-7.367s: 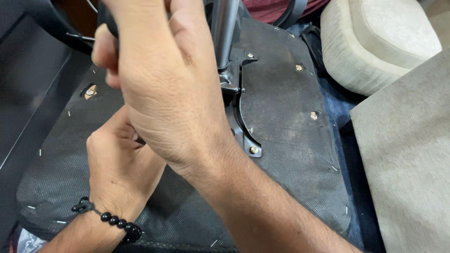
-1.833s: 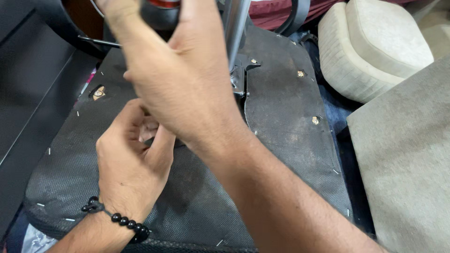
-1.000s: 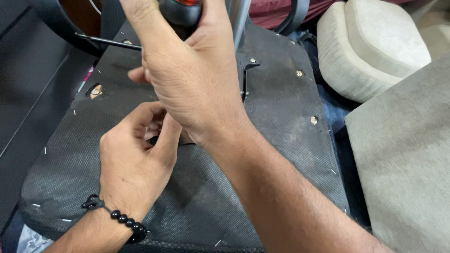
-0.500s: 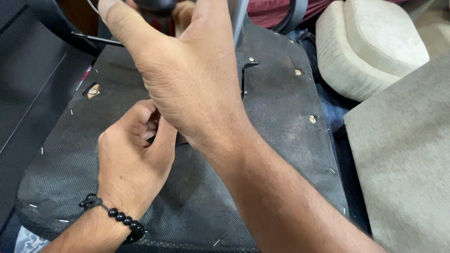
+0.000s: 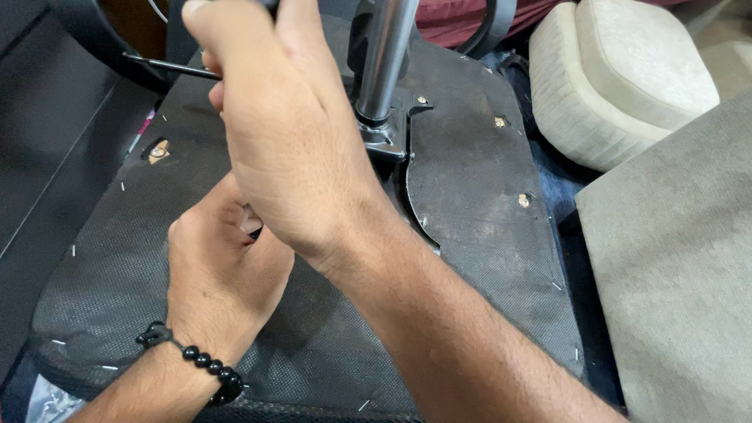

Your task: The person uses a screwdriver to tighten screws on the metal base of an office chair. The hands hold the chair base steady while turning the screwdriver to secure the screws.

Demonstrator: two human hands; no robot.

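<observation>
The right hand point(image 5: 290, 149) grips a tool handle just left of the upright metal post point(image 5: 384, 59), while the left hand point(image 5: 219, 282) sits below it with fingers curled, holding something I cannot tell.

Soft, even light falls from above and to my right, bright on the beige cushions point(image 5: 627, 78) and dimmer toward the dark left edge. My right hand point(image 5: 290, 133) throws a soft shadow over my left hand point(image 5: 219, 274) (sharp enough). A glare streak runs down the metal post point(image 5: 384, 63).

Two hands point(image 5: 290, 149), two beige cushions point(image 5: 619, 78)
</observation>
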